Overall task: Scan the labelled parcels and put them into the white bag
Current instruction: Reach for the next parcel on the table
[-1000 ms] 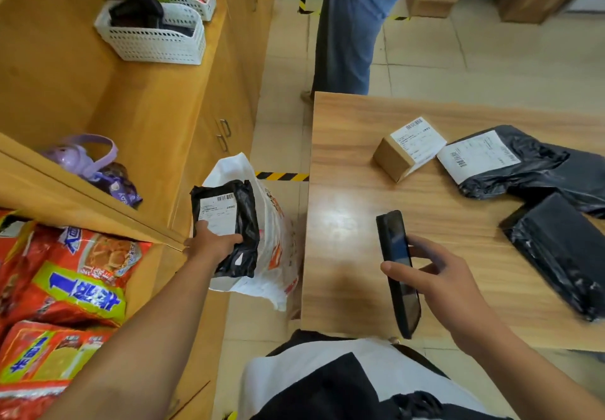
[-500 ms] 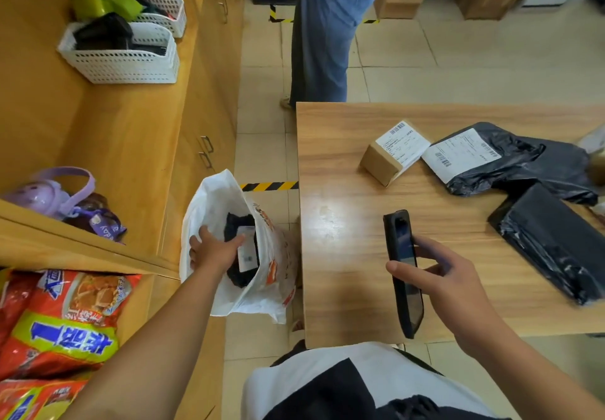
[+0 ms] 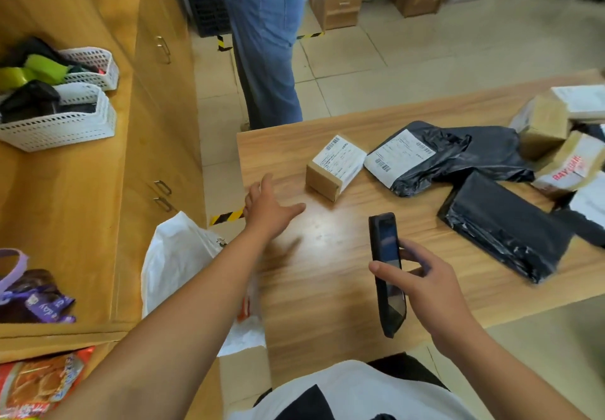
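My left hand (image 3: 266,205) is open and empty, stretched over the table's left edge, a short way left of a small cardboard box (image 3: 334,167) with a white label. My right hand (image 3: 425,285) grips a black handheld scanner (image 3: 388,272) above the table's near side. A black poly parcel with a label (image 3: 438,157) lies behind the box, and another black parcel (image 3: 504,226) lies to its right. The white bag (image 3: 178,259) stands on the floor left of the table, partly hidden by my left forearm.
The wooden table (image 3: 327,288) carries more cardboard boxes (image 3: 556,144) at the far right. A person in jeans (image 3: 265,52) stands beyond the table's far left corner. A wooden counter (image 3: 75,206) on the left holds white baskets (image 3: 62,121). Snack packs (image 3: 36,383) sit at lower left.
My left hand let the small black parcel go inside the white bag, came out empty and swung right over the table toward the cardboard box. The scanner hand has barely moved.
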Motion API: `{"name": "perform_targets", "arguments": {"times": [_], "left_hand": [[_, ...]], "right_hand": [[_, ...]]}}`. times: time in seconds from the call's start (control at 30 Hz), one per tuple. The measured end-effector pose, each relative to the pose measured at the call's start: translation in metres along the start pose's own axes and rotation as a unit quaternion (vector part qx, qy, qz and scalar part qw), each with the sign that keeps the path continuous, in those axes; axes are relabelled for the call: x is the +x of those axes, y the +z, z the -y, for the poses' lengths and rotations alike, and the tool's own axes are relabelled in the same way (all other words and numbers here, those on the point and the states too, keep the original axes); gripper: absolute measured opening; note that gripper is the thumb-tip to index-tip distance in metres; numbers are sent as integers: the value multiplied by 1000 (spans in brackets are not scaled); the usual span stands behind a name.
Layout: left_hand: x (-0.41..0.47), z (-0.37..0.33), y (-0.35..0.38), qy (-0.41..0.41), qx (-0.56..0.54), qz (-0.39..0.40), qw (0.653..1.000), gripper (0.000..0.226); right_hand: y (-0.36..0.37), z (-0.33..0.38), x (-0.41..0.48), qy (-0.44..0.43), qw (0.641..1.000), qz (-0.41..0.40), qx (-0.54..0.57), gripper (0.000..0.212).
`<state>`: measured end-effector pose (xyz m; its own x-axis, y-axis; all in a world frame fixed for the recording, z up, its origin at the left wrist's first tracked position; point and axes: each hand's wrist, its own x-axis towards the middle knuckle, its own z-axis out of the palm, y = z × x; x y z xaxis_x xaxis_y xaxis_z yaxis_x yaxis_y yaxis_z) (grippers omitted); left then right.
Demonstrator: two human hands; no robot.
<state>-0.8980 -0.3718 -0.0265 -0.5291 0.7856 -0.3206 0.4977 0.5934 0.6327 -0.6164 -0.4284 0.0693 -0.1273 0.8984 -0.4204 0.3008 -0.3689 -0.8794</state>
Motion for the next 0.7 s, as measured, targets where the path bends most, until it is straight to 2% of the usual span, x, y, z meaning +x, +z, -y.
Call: {"name": "perform_targets", "arguments": {"times": [0.13, 0.27, 0.4, 0.5, 0.6, 0.7], "left_hand": [[15, -59, 27, 22, 41, 15, 999, 111], [32, -93, 43, 17, 97, 5, 995, 110], [46, -109, 56, -9, 142, 4, 990, 100], [48, -114, 66, -18, 145, 4, 989, 98], [43, -118, 70, -31, 149, -25, 988, 95], [27, -119, 69, -52, 83, -44, 994, 88]], "right_hand": [[-35, -4, 17, 12, 1000, -15, 20, 108], [-76, -6, 35, 15, 999, -24, 40, 97], [-111, -13, 54, 29, 998, -17, 46, 75], [-130, -14, 68, 39, 998, 3, 44, 37], [-145, -22, 84, 34, 998, 10, 50, 40], [-154, -28, 99, 29, 998, 27, 52, 67]]}}
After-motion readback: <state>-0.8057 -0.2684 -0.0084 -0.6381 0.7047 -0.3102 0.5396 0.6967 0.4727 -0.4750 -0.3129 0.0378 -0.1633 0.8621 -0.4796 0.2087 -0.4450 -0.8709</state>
